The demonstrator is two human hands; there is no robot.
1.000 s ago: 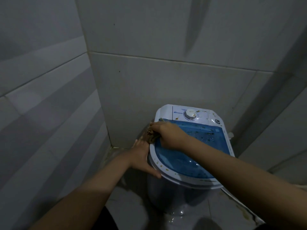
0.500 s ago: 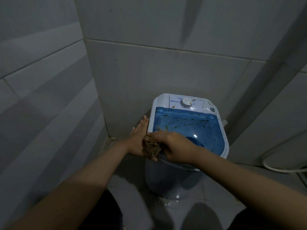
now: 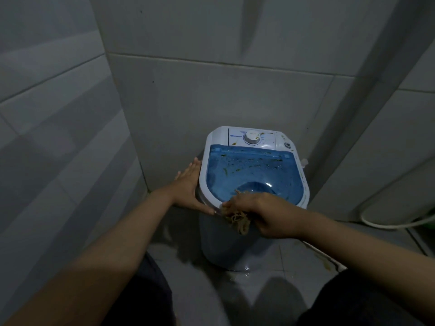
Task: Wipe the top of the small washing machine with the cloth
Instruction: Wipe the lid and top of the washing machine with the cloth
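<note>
Our right hand (image 3: 263, 214) bunches the soft, limp cloth (image 3: 237, 220) at the washing machine (image 3: 254, 175) lid's near rim; our left hand (image 3: 188, 184), fingers flat, steadies the light, probably slippery tub.

Over the last second the right hand (image 3: 266, 212) has dragged the cloth (image 3: 237, 220) from the lid's (image 3: 249, 175) far left corner down to its near rim, where the cloth now seems to hang over the edge. The left hand (image 3: 188, 184) has flattened against the washing machine's (image 3: 223, 243) side.
</note>
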